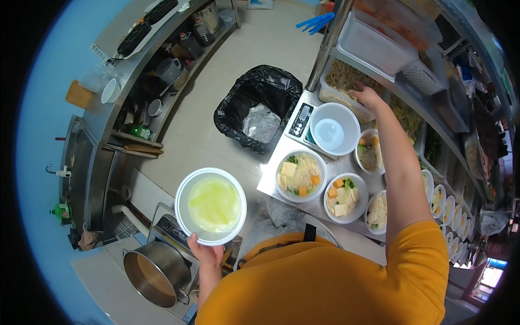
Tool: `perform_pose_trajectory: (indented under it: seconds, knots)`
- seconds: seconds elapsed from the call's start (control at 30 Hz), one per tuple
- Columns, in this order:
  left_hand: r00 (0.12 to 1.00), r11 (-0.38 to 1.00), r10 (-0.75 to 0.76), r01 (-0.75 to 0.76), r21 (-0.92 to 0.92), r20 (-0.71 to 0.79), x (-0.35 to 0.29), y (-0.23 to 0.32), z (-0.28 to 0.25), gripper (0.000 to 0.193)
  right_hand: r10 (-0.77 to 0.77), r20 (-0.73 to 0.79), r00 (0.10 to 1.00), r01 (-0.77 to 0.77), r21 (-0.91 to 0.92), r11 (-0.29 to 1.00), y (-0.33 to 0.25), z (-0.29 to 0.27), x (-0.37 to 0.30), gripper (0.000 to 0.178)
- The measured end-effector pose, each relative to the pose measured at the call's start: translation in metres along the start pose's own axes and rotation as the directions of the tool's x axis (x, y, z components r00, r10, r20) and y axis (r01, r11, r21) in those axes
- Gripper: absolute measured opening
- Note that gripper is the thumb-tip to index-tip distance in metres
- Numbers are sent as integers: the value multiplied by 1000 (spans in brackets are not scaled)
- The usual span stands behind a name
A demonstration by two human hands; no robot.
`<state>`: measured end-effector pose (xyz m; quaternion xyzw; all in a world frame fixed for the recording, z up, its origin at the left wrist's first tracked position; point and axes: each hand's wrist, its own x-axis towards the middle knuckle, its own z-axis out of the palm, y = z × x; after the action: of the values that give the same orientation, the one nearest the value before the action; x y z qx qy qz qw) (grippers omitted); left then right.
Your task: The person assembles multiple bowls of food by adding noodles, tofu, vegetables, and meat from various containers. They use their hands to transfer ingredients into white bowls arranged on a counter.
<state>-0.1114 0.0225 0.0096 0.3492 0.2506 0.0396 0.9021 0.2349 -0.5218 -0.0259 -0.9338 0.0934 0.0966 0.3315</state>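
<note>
My left hand (208, 253) grips the rim of a round white bowl (242, 208), thumb at its edge, held out at my left. Something pale yellow-green (214, 203) covers the bowl's bottom; I cannot make out what it is. On the far right, my right hand (368, 96) reaches into a clear plastic tub (346, 103) of light brown, stringy food (342, 76). Its fingers look apart, their tips partly hidden in the food. Just below that tub, a white bowl with a bluish bottom (330, 134) stands on a kitchen scale (301, 120).
Bowls of tofu, greens and orange cubes (300, 176) stand on the metal counter (264, 183), with several more rows beyond my right arm. A black-lined bin (230, 116) is on the floor ahead. A large steel pot (135, 271) sits at lower left; shelves (187, 70) line the left wall.
</note>
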Motion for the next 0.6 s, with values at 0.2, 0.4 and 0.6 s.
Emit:
perform_pose_trajectory:
  seconds: [0.2,0.4,0.6]
  knots:
    - [999,997,-42,40,73,27,63,9,41,75,86,145,986,-71,-107,992,-18,9,21,77]
    - [993,986,-107,100,131,46,107,15,59,70,132,91,987,-85,-400,912,-47,16,14,82]
    - [961,953,-254,230,197,106,157,23,71,71,104,168,980,-60,-250,966,-17,17,30,52]
